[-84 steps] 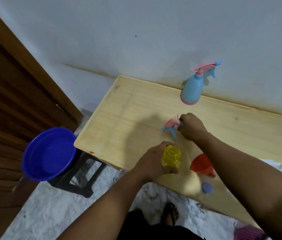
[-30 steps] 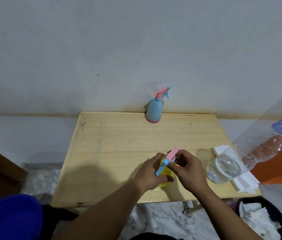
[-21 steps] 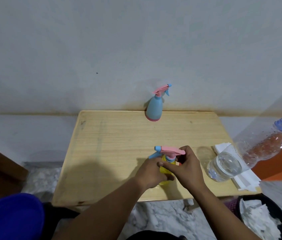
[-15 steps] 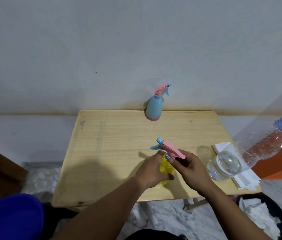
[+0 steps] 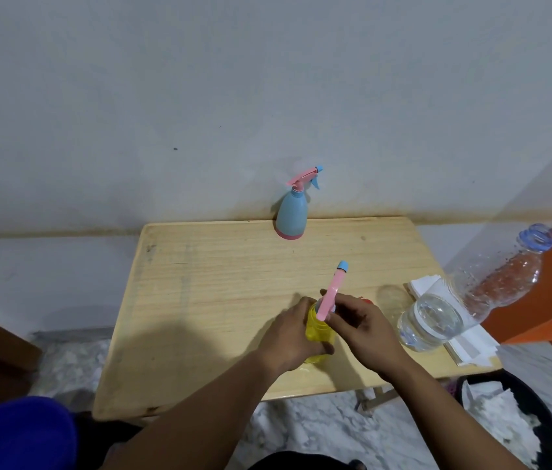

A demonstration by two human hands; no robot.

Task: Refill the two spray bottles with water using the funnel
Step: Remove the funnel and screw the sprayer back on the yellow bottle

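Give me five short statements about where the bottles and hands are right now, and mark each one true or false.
1. The left hand grips the yellow spray bottle. True.
2. The blue spray bottle lies on its side. False: it stands upright at the table's far edge.
3. The right hand holds the pink spray head at the yellow bottle's neck. True.
4. The clear water bottle is capped. False: its mouth is open.
5. The blue basin sits on the table. False: it sits beside it, lower left.
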